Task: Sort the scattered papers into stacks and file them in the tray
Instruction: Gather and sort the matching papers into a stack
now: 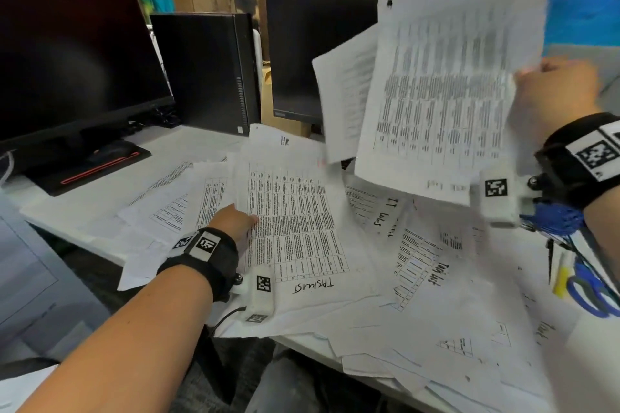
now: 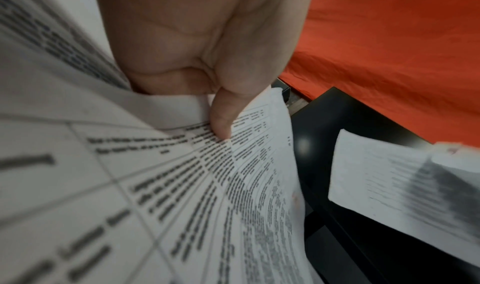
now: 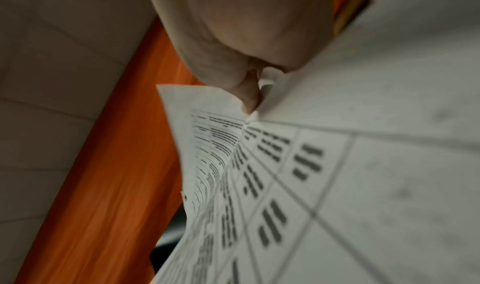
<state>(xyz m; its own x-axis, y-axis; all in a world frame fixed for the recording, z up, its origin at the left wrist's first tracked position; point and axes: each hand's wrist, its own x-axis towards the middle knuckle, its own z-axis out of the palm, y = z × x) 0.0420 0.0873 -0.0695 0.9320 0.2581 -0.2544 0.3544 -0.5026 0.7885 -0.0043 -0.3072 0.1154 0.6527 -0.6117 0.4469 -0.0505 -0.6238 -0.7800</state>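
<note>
Papers [image 1: 385, 282] everywhere, spread in a loose overlapping heap across the white desk [image 1: 84, 208], several with handwritten labels: "TASKLIST", "IT labs", "HR". Right hand [image 1: 557, 90] is up in the air, well above the desk, gripping a raised sheaf [image 1: 446, 84] of printed tables by its right edge; the right wrist view shows thumb and fingers pinching the paper's corner between them, and the sheets are motion-blurred. A second sheet hangs just behind the front one. Left hand [image 1: 235, 220] is down low on the heap, at the left edge of the tasklist sheet [image 1: 295, 228]; from the left wrist view, the thumb [image 2: 221, 120] presses on the printed face while the curled fingers tuck beneath the page, so it grips that sheet. Behind the heap stand a dark left monitor [image 1: 73, 57], a black computer tower [image 1: 208, 70] and a second monitor [image 1: 302, 43]. Blue-handled scissors [image 1: 590, 295] lie at the right edge of the desk, partly under the right forearm. Which object is the tray, I cannot tell.
</note>
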